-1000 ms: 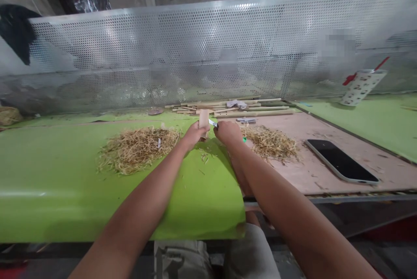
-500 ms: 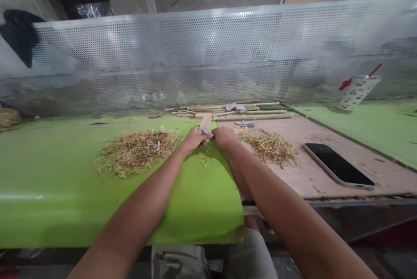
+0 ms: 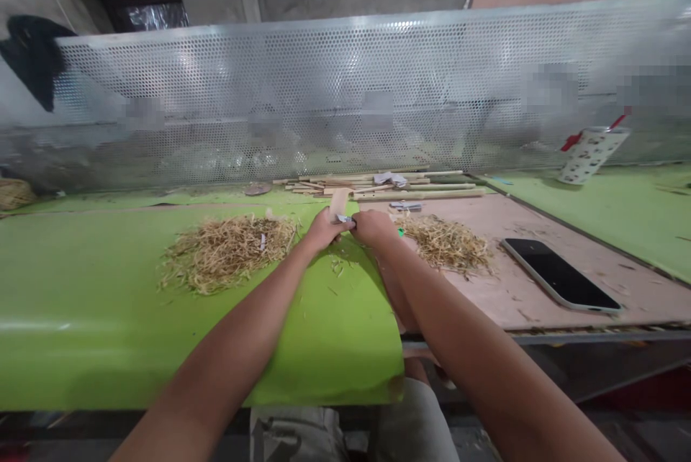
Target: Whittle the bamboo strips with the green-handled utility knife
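Note:
My left hand [image 3: 322,230] is closed around a flat, pale wooden strip [image 3: 338,201], which sticks up and away from me past the fingers. My right hand [image 3: 375,229], also closed, grips a small knife [image 3: 344,219]. Its short metal blade lies across the strip near my left thumb, and most of the handle is hidden in the fist. The hands nearly touch over the green sheet [image 3: 335,332]. To their left lies a heap of thin wood shavings [image 3: 232,253], and a second heap of shavings [image 3: 445,242] is beside my right wrist.
Several wooden sticks [image 3: 421,194] lie behind the hands, below a perforated metal screen [image 3: 324,102]. A phone [image 3: 558,273] rests on the pinkish board [image 3: 502,307] at right. Farther back stands a patterned tumbler [image 3: 594,155] with a red straw. Folded grey scraps [image 3: 406,206] lie behind my right hand.
The wooden strip and both hands have shifted very slightly, with the strip a little more upright. Both hands keep their hold. The shaving heaps look the same.

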### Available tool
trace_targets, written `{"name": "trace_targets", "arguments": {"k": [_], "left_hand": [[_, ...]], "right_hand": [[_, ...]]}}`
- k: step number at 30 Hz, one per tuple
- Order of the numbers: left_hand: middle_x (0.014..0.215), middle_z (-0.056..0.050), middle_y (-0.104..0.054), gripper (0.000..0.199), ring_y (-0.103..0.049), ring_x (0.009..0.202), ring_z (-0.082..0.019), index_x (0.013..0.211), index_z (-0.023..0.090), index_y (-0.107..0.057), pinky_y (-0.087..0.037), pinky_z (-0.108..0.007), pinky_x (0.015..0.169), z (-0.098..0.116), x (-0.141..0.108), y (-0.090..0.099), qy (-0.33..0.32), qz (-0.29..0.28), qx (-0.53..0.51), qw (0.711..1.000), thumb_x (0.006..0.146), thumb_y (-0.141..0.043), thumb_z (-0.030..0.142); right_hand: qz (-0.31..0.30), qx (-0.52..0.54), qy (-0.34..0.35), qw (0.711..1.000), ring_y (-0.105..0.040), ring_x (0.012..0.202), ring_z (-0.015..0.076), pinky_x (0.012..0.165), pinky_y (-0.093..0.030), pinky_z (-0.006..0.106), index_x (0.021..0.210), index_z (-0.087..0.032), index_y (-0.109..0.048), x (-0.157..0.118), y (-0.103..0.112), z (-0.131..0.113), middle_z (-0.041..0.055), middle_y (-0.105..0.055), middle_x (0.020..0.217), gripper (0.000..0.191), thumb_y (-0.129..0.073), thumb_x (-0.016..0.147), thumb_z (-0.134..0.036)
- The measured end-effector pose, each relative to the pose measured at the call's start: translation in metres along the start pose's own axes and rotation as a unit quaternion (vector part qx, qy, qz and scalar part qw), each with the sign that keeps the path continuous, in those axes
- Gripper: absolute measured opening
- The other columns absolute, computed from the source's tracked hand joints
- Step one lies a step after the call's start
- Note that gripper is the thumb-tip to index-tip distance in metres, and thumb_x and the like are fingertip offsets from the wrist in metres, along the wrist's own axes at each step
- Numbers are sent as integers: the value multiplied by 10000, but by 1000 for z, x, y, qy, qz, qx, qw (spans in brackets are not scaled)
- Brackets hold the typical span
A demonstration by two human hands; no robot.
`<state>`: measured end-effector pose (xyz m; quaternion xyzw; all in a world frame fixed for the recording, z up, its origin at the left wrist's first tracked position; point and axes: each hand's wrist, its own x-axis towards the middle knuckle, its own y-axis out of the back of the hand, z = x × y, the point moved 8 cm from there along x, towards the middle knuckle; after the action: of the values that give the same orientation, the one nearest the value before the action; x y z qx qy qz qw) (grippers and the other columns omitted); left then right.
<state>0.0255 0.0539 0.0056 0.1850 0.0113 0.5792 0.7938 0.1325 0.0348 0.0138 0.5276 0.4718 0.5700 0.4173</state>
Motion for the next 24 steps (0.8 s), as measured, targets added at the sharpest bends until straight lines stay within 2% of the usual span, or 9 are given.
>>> {"name": "trace_targets", "arguments": {"k": [6, 14, 18, 24], "left_hand": [[519, 71, -523, 488, -492, 400, -80, 844, 185, -422, -380, -195, 397, -1, -1, -2, 4, -19, -23, 1000, 584, -813, 315], [576, 59, -507, 441, -433, 396, -57, 858, 177, -488, -349, -198, 402, -6, 1, 1, -2, -22, -11, 1000, 613, -787, 388], [609, 45, -519, 438, -433, 442, -70, 850, 173, -507, -325, -205, 433, -7, 1, 6, 0, -3, 18, 1000, 608, -776, 421], [649, 13, -563, 400, -481, 580, -106, 768, 139, -560, -330, -216, 545, -4, -1, 12, -14, 39, 33, 999, 549, -800, 374]], "right_hand": [[-22, 11, 33, 999, -658, 927, 241, 744, -465, 287, 1040, -200, -698, -1, -5, -4, 120, -707, 1016, 354, -440, 853, -356], [3, -4, 4, 1000, -659, 938, 255, 749, -473, 317, 1040, -184, -697, -5, 5, -5, 161, -695, 1013, 353, -400, 898, -310], [12, -13, -6, 1000, -661, 938, 268, 748, -477, 332, 1058, -168, -690, -8, 8, -8, 174, -692, 996, 358, -380, 923, -284], [14, -24, -10, 1000, -660, 951, 266, 758, -476, 334, 1072, -146, -680, -11, 9, -13, 185, -691, 996, 340, -385, 931, -241]]}}
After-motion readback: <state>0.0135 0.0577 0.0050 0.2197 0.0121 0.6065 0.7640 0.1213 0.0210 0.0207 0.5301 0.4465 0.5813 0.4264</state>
